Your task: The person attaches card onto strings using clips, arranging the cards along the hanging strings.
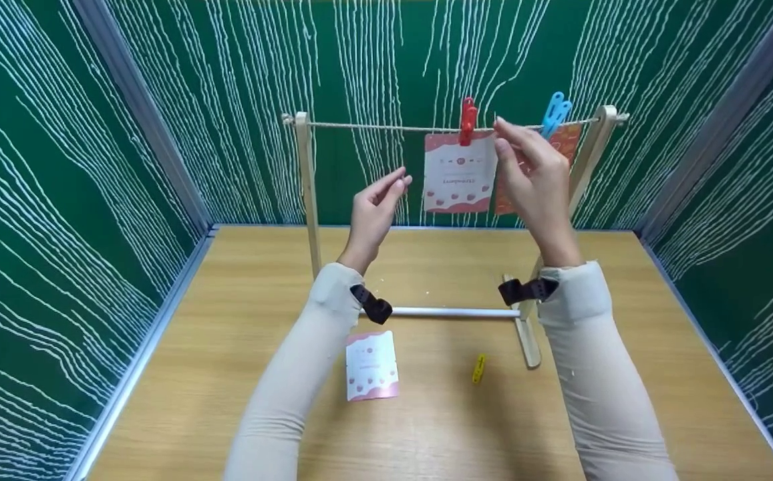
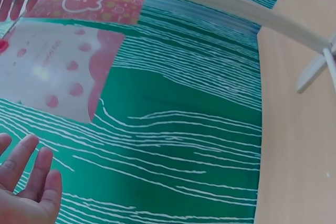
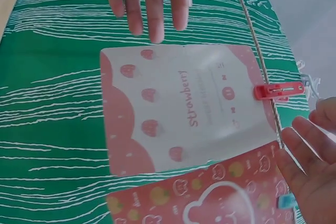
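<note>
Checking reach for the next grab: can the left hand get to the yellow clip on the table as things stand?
Probably yes. The left hand is empty and raised, and the yellow clip lies alone on bare table in front of the rack's base, with nothing covering it.

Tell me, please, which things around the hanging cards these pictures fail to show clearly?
- Orange bear card: head view, mostly hidden by the right hand.
- Small print on the strawberry card: head view, too small to read.
- Blue peg: right wrist view, cut off by the bottom edge.
- Left hand: left wrist view, only fingertips in frame.
</note>
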`<control>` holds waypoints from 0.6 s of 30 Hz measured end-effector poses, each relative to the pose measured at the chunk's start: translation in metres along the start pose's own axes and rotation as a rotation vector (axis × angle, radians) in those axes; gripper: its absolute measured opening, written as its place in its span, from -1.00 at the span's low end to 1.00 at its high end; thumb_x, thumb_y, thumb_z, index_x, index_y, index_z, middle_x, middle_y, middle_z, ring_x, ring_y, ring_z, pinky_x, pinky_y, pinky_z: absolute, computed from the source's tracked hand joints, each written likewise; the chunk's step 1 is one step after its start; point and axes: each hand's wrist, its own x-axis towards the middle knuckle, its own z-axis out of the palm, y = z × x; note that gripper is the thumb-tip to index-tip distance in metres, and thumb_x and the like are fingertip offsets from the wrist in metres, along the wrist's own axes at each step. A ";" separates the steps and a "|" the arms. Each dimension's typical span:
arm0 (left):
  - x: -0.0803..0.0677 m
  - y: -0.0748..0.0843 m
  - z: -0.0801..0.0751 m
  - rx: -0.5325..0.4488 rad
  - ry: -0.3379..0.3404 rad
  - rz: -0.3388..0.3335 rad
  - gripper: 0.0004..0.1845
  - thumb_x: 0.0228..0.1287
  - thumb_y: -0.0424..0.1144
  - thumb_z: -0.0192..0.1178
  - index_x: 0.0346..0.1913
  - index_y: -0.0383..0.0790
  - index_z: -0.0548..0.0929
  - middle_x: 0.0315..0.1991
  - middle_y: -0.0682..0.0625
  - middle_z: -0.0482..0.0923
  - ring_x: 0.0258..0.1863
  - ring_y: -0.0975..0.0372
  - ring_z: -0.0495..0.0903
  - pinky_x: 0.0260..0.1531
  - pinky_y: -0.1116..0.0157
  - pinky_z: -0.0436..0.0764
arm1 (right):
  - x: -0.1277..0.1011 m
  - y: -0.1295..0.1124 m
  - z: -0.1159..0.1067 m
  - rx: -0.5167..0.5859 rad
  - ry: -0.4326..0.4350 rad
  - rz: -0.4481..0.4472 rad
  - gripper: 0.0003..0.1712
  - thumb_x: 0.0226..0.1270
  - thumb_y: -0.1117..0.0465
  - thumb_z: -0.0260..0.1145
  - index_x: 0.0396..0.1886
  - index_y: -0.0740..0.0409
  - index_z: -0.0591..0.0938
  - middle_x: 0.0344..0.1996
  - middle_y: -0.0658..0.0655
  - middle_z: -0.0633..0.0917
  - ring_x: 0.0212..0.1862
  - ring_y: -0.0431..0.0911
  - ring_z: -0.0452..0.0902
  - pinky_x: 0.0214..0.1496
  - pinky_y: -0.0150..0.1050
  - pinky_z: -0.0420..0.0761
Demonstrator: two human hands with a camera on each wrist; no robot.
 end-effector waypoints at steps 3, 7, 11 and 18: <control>-0.003 -0.007 -0.004 0.012 0.004 -0.017 -0.59 0.46 -0.12 0.02 0.29 -0.13 0.49 0.22 -0.03 0.54 0.19 0.26 0.53 0.22 0.38 0.44 | -0.007 0.003 -0.002 0.036 -0.007 0.022 -0.63 0.43 0.22 0.15 0.18 0.15 0.58 0.09 0.10 0.66 0.01 -0.17 0.58 -0.01 -0.50 0.53; -0.007 -0.016 -0.010 0.030 0.005 -0.036 -0.59 0.46 -0.13 0.02 0.29 -0.14 0.48 0.20 -0.01 0.56 0.20 0.26 0.53 0.23 0.36 0.43 | -0.016 0.003 -0.005 0.076 -0.005 0.038 -0.63 0.42 0.26 0.16 0.18 0.18 0.58 0.11 0.12 0.65 0.07 -0.15 0.58 0.06 -0.48 0.54; -0.011 -0.026 -0.017 0.015 0.005 -0.043 -0.60 0.47 -0.17 0.00 0.28 -0.18 0.49 0.19 -0.06 0.57 0.21 0.14 0.52 0.25 0.30 0.43 | -0.021 0.003 -0.007 0.110 0.001 0.024 -0.64 0.42 0.27 0.15 0.17 0.20 0.58 0.11 0.13 0.64 0.09 -0.08 0.57 0.07 -0.46 0.55; -0.021 -0.044 -0.030 0.006 0.018 -0.100 -0.60 0.48 -0.19 0.00 0.27 -0.25 0.48 0.17 -0.10 0.58 0.19 0.16 0.54 0.26 0.27 0.42 | -0.030 0.004 -0.009 0.138 0.002 0.024 -0.63 0.43 0.29 0.15 0.19 0.14 0.57 0.13 0.14 0.64 0.13 -0.05 0.57 0.14 -0.39 0.54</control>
